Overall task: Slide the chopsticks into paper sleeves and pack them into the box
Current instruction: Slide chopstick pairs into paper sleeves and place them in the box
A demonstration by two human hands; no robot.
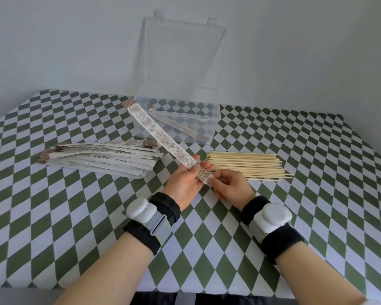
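Observation:
A long printed paper sleeve [161, 136] slants up and away to the left over the table. My left hand [185, 183] holds its near end from below. My right hand [229, 186] pinches the same near end at the brown patterned tip. Whether chopsticks are inside it I cannot tell. A pile of bare wooden chopsticks [246, 165] lies just right of my hands. A stack of several flat sleeves [101, 159] lies to the left. The clear plastic box [207, 123] stands open at the back, with one sleeved pair [180, 127] lying inside.
The box's clear lid [185, 56] stands upright against the pale wall. A green and white diamond-patterned cloth [75, 216] covers the table. Both my wrists wear black bands with grey-white devices.

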